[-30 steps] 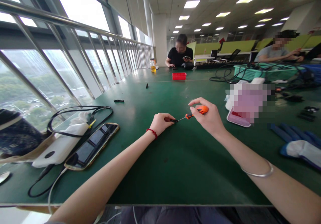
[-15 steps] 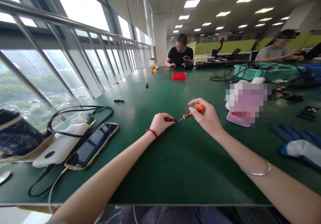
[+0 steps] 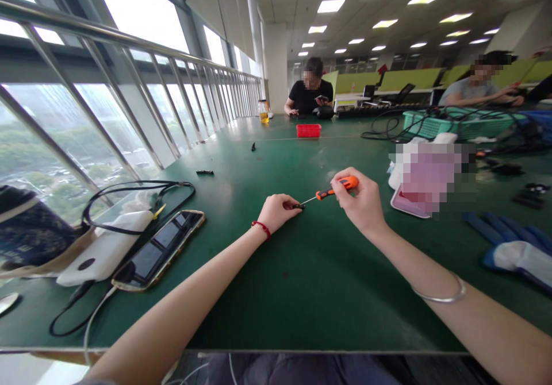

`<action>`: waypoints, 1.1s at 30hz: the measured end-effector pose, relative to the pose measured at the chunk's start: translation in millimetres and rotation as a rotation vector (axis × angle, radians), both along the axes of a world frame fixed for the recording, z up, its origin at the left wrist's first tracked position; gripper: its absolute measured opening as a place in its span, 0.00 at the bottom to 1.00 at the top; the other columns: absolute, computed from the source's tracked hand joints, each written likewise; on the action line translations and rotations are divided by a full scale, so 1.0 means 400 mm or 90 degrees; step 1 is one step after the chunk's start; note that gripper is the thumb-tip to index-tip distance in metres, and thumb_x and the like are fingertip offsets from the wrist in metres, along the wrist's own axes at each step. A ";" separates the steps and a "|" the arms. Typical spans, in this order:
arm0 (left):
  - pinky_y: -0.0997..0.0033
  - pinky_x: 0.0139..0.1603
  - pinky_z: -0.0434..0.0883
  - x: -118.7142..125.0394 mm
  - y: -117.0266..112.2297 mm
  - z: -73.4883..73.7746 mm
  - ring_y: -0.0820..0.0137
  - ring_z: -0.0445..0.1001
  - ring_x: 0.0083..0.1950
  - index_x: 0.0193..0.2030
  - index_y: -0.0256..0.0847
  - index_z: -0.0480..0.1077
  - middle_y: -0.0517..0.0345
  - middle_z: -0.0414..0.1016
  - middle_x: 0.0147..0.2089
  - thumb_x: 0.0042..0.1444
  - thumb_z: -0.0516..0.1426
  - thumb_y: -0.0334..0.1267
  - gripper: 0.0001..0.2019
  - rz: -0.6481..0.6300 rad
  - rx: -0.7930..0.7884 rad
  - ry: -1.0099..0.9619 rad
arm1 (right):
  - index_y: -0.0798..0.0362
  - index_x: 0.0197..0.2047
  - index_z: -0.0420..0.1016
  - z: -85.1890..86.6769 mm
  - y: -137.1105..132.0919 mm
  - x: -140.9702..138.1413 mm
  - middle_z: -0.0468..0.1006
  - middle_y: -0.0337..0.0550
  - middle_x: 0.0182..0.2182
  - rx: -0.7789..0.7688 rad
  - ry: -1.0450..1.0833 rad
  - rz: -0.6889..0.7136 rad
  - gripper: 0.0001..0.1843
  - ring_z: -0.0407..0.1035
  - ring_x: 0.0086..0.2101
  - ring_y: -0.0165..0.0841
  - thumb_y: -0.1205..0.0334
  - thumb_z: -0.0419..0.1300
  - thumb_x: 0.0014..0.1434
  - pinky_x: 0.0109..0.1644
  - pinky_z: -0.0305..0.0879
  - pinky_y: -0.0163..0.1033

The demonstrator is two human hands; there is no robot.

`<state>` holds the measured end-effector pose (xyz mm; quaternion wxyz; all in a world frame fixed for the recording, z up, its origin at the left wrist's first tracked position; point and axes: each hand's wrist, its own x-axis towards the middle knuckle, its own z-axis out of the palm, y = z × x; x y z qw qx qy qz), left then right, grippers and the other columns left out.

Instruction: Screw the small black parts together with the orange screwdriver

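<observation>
My left hand [image 3: 279, 211] rests on the green table [image 3: 259, 293], its fingers closed on a small black part [image 3: 298, 206] whose kind I cannot make out. In my right hand [image 3: 359, 201] is a screwdriver [image 3: 325, 193] with an orange and black handle. Its thin metal shaft slants down to the left, and the tip meets the black part or lies just at it. My left fingers hide much of that part.
A phone [image 3: 159, 250], a white power bank [image 3: 106, 250] and cables lie at left. Two black pieces [image 3: 204, 172] [image 3: 253, 146] and a red basket [image 3: 309, 131] are farther back. At right are a glove [image 3: 517, 253] and a green basket [image 3: 431, 123]. Two people sit beyond.
My right hand has shifted slightly to the right, and its fingers have closed more around the screwdriver handle. My left hand stays in place with the black part.
</observation>
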<state>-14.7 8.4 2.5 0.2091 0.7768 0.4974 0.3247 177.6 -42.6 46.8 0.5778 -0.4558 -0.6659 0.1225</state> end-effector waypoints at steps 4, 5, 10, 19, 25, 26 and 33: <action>0.75 0.32 0.69 -0.001 0.002 -0.001 0.74 0.71 0.28 0.34 0.36 0.78 0.58 0.77 0.28 0.47 0.62 0.36 0.08 -0.004 -0.004 0.003 | 0.52 0.29 0.66 0.000 -0.001 0.000 0.66 0.35 0.20 0.001 0.000 0.005 0.10 0.60 0.19 0.25 0.54 0.55 0.56 0.23 0.57 0.32; 0.75 0.32 0.69 -0.001 0.002 -0.001 0.74 0.71 0.28 0.34 0.36 0.78 0.58 0.77 0.28 0.47 0.62 0.36 0.08 -0.004 -0.003 0.002 | 0.52 0.29 0.66 0.001 -0.002 0.000 0.66 0.35 0.20 -0.001 0.000 0.008 0.10 0.60 0.19 0.25 0.54 0.55 0.56 0.23 0.57 0.32; 0.76 0.31 0.69 -0.003 0.004 -0.003 0.73 0.71 0.28 0.34 0.36 0.78 0.58 0.77 0.28 0.46 0.62 0.35 0.08 -0.003 -0.001 0.000 | 0.52 0.28 0.66 0.004 -0.007 -0.001 0.67 0.36 0.21 0.000 0.008 0.005 0.10 0.60 0.19 0.26 0.55 0.56 0.56 0.23 0.57 0.32; 0.76 0.32 0.68 -0.002 0.004 -0.001 0.73 0.71 0.29 0.35 0.35 0.78 0.57 0.77 0.29 0.46 0.62 0.36 0.09 -0.006 -0.004 0.008 | 0.53 0.28 0.66 0.000 0.000 -0.001 0.66 0.35 0.20 0.008 0.010 0.010 0.10 0.59 0.19 0.25 0.55 0.56 0.55 0.23 0.56 0.32; 0.76 0.31 0.68 -0.003 0.005 -0.003 0.74 0.70 0.28 0.34 0.36 0.78 0.57 0.76 0.28 0.47 0.62 0.36 0.09 -0.003 -0.004 0.008 | 0.53 0.28 0.66 0.000 -0.002 0.000 0.66 0.35 0.20 0.018 0.001 0.010 0.10 0.59 0.18 0.25 0.56 0.56 0.56 0.23 0.56 0.32; 0.76 0.31 0.68 -0.002 0.005 -0.002 0.74 0.70 0.28 0.35 0.35 0.78 0.57 0.76 0.28 0.47 0.62 0.36 0.09 -0.003 -0.004 0.007 | 0.53 0.28 0.66 0.000 -0.002 0.000 0.66 0.35 0.20 0.018 -0.001 0.012 0.10 0.59 0.19 0.25 0.56 0.56 0.56 0.23 0.56 0.32; 0.76 0.31 0.68 -0.001 0.002 0.001 0.74 0.71 0.28 0.34 0.35 0.78 0.57 0.77 0.29 0.47 0.62 0.36 0.09 -0.004 -0.004 0.007 | 0.53 0.28 0.67 -0.003 0.002 0.001 0.65 0.34 0.20 0.024 -0.010 0.012 0.09 0.59 0.19 0.25 0.57 0.56 0.55 0.23 0.56 0.32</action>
